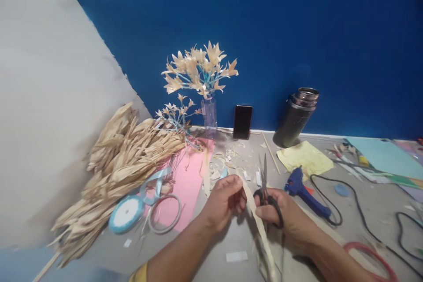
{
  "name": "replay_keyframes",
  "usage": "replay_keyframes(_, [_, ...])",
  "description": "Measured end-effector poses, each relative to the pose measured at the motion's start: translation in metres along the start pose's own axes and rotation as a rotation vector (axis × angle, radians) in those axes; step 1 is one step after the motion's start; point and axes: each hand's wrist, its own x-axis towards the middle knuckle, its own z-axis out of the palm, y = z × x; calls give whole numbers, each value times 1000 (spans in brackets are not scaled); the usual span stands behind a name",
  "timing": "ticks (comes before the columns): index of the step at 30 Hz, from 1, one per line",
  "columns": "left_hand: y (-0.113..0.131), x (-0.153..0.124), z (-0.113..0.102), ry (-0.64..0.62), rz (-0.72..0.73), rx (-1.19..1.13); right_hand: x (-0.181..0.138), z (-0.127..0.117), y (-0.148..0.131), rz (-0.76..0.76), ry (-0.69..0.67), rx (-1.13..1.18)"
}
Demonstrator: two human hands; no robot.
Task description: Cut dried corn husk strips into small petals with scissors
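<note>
My left hand (225, 199) pinches the upper end of a long pale husk strip (259, 224), which hangs down toward me. My right hand (280, 215) has its fingers through the black handles of a pair of scissors (263, 183), blades pointing up and away, close beside the strip. Both hands hover low over the grey table (231, 238), almost touching each other. Small husk scraps (228, 158) lie just beyond them.
A heap of dried corn husks (119, 163) lies at left with a blue ribbon spool (127, 213) and pink paper (185, 185). Behind stand a vase of husk flowers (205, 79), a phone (242, 122) and a dark flask (295, 116). A blue glue gun (306, 194) and cables lie at right.
</note>
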Motion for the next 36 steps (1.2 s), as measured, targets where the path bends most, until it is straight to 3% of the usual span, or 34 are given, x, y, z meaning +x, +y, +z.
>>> replay_keyframes(5, [5, -2, -2, 30, -28, 146, -1, -6, -8, -41, 48, -159])
replay_keyframes(10, [7, 3, -2, 235, 115, 113, -8, -5, -13, -273, 455, -445])
replay_keyframes(12, [7, 6, -4, 317, 197, 69, -15, -1, -9, -390, 505, -564])
replay_keyframes(14, [8, 9, -5, 365, 251, 32, -20, 4, -2, -479, 453, -669])
replay_keyframes(16, [9, 10, -5, 392, 298, 3, -23, 11, 6, -499, 222, -817])
replay_keyframes(18, [10, 10, -5, 412, 329, -40, -24, 18, 11, -448, 95, -968])
replay_keyframes(22, [10, 10, -9, 436, 268, -134, -18, 24, 14, -231, 77, -1129])
replay_keyframes(26, [10, 10, -11, 416, 214, -203, -3, 14, 17, -71, 50, -1029])
replay_keyframes(30, [10, 9, -7, 383, 187, -263, 11, 3, 24, -60, 34, -906])
replay_keyframes(36, [10, 8, -4, 357, 163, -375, 10, 6, 25, -55, -113, -544])
